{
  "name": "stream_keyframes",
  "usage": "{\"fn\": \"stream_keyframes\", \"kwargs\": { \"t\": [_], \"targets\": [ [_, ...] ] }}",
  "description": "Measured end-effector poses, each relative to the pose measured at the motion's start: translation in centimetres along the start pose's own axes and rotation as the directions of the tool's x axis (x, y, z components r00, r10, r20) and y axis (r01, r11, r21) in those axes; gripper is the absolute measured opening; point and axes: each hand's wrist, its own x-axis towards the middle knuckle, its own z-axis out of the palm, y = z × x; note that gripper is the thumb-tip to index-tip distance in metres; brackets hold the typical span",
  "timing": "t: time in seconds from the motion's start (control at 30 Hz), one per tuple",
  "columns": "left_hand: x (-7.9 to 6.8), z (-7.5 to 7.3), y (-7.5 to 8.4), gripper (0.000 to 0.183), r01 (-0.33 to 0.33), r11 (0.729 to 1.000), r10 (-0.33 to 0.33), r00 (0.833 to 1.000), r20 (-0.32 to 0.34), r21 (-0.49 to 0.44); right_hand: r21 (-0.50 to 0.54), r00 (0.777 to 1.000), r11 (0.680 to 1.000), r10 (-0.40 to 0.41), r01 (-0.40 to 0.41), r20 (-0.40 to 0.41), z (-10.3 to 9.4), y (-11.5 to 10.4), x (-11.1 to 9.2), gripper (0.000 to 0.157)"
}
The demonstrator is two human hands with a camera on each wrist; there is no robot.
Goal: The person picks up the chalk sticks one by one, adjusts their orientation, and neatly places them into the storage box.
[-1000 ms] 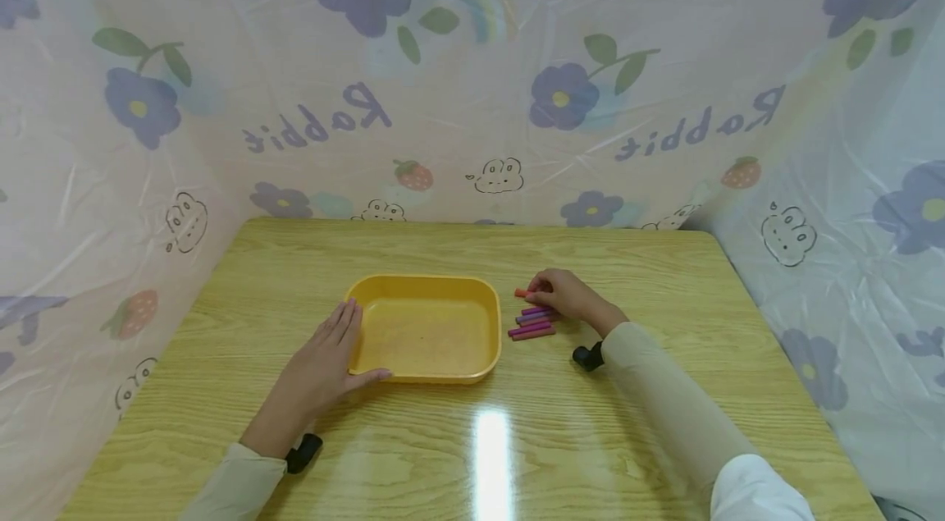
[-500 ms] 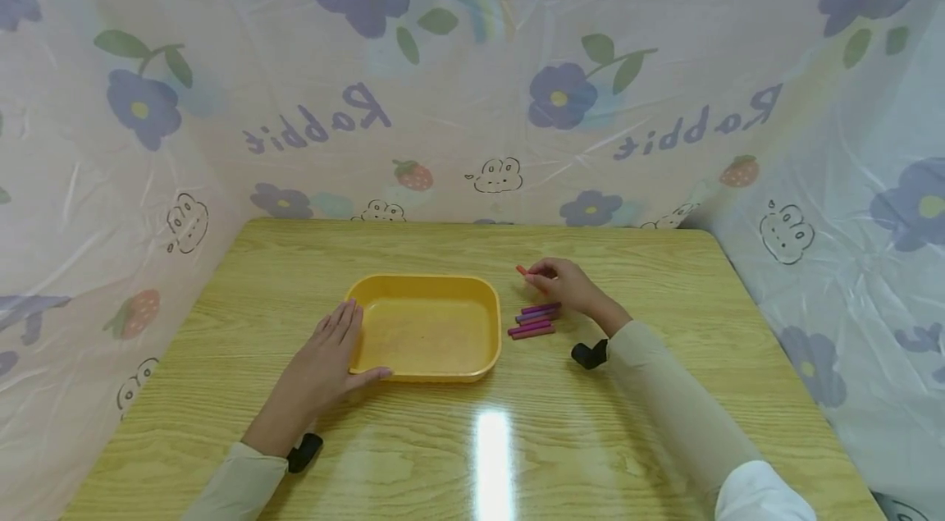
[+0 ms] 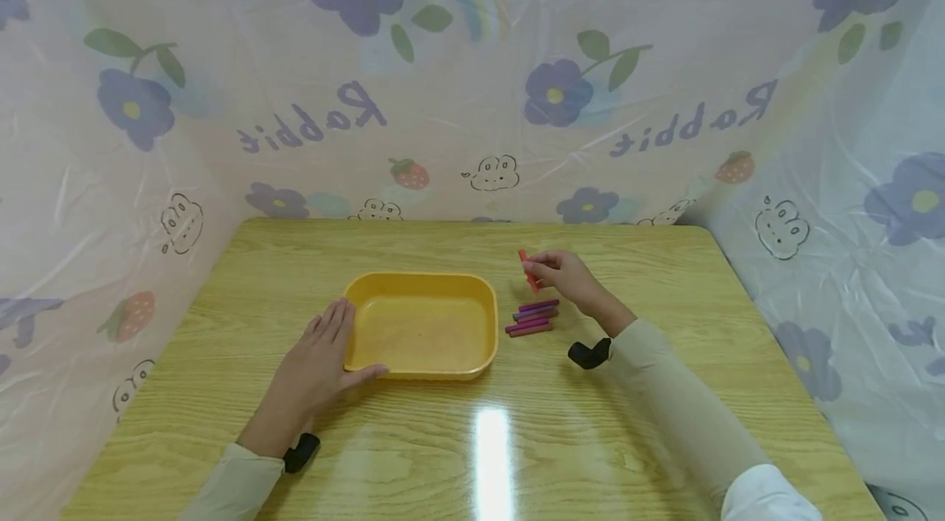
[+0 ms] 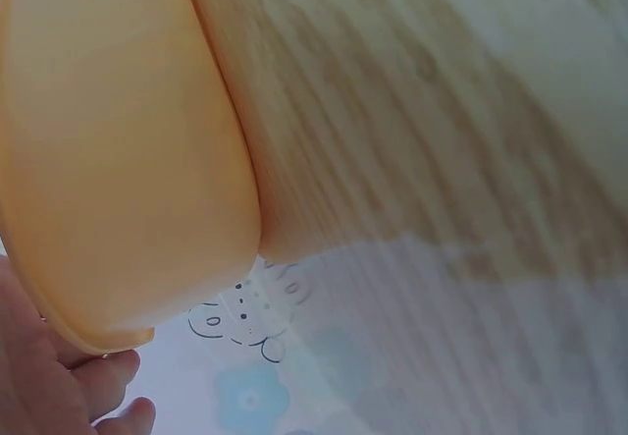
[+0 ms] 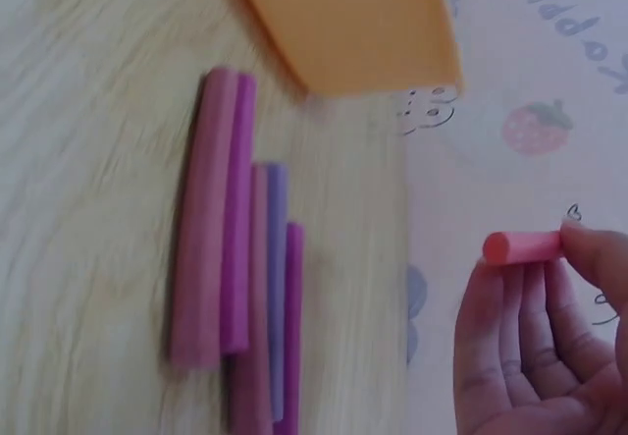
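A yellow plastic tray [image 3: 483, 332] stands on the table, its inside bare. My left hand [image 3: 313, 361] lies at its left end, fingers straight along the left rim and thumb stretched over the near rim. In the left wrist view, fingertips [image 4: 106, 381] show beside the tray's outer wall [image 4: 128, 140]. Between thumb and fingertips, my right hand [image 3: 572, 279] pinches a red crayon-like stick [image 3: 532, 281], held raised above the table. The right wrist view shows this stick's [image 5: 525, 247] round end. Below that hand lie several purple, violet and dull-pink sticks [image 3: 531, 320], roughly side by side.
The wood-grain table [image 3: 413, 447] reaches to a patterned sheet [image 3: 443, 94] at the back and sides. Black wrist mounts [image 3: 591, 354] sit below each wrist. A bright light reflection runs down the table's near middle.
My right hand has lifted the red stick from beside the other sticks, moving it slightly away from me and turning it more upright. My left hand stays against the tray.
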Motion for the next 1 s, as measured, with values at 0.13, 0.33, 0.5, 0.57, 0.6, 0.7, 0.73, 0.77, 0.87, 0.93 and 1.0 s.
{"fn": "stream_keyframes", "kwargs": {
  "t": [0.13, 0.33, 0.5, 0.57, 0.6, 0.7, 0.73, 0.77, 0.87, 0.93, 1.0],
  "targets": [
    [0.1, -0.3, 0.1, 0.113, 0.013, 1.0, -0.013, 1.0, 0.01, -0.004, 0.057, 1.0, 0.998, 0.003, -0.003, 0.0, 0.2, 0.7, 0.5, 0.034],
    [0.0, -0.3, 0.1, 0.115, 0.029, 1.0, -0.029, 1.0, 0.011, -0.005, 0.109, 1.0, 0.994, -0.015, 0.013, 0.015, 1.0, 0.5, 0.5, 0.04],
    [0.1, -0.2, 0.0, 0.118, 0.044, 0.999, -0.044, 0.999, 0.0, 0.001, 0.14, 0.999, 0.99, 0.0, -0.004, 0.034, 1.9, -0.3, 0.1, 0.04],
    [0.0, -0.2, 0.0, 0.119, 0.051, 0.999, -0.051, 0.999, -0.002, -0.004, 0.133, 0.999, 0.991, 0.004, -0.009, 0.041, 2.3, -0.6, 0.0, 0.042],
    [0.0, -0.2, 0.0, 0.119, 0.053, 0.999, -0.053, 0.999, -0.003, -0.003, 0.13, 0.999, 0.991, 0.005, -0.011, 0.044, 2.5, -0.7, 0.0, 0.043],
    [0.0, -0.2, 0.0, 0.118, 0.058, 0.998, -0.058, 0.998, 0.003, -0.005, 0.134, 0.998, 0.991, 0.007, -0.015, 0.059, 3.1, -1.0, -0.1, 0.045],
    [0.0, -0.3, 0.0, 0.118, 0.057, 0.998, -0.057, 0.998, 0.002, -0.006, 0.138, 0.998, 0.99, 0.008, -0.017, 0.064, 3.2, -1.0, -0.2, 0.045],
    [-0.1, -0.3, 0.1, 0.118, 0.058, 0.998, -0.058, 0.998, 0.003, -0.008, 0.137, 0.998, 0.99, 0.007, -0.016, 0.067, 3.4, -1.0, -0.2, 0.044],
    [-0.1, -0.4, 0.1, 0.117, 0.056, 0.998, -0.056, 0.998, 0.002, -0.013, 0.137, 0.997, 0.991, -0.005, -0.006, 0.077, 3.8, -1.0, -0.3, 0.041],
    [-0.1, -0.5, 0.2, 0.117, 0.053, 0.998, -0.053, 0.999, 0.004, -0.021, 0.15, 0.996, 0.989, -0.014, 0.001, 0.085, 4.1, -1.0, -0.3, 0.039],
    [-0.1, -0.5, 0.2, 0.116, 0.052, 0.998, -0.051, 0.999, 0.009, -0.022, 0.167, 0.996, 0.986, -0.019, 0.003, 0.092, 4.4, -1.0, -0.4, 0.039]
  ]
}}
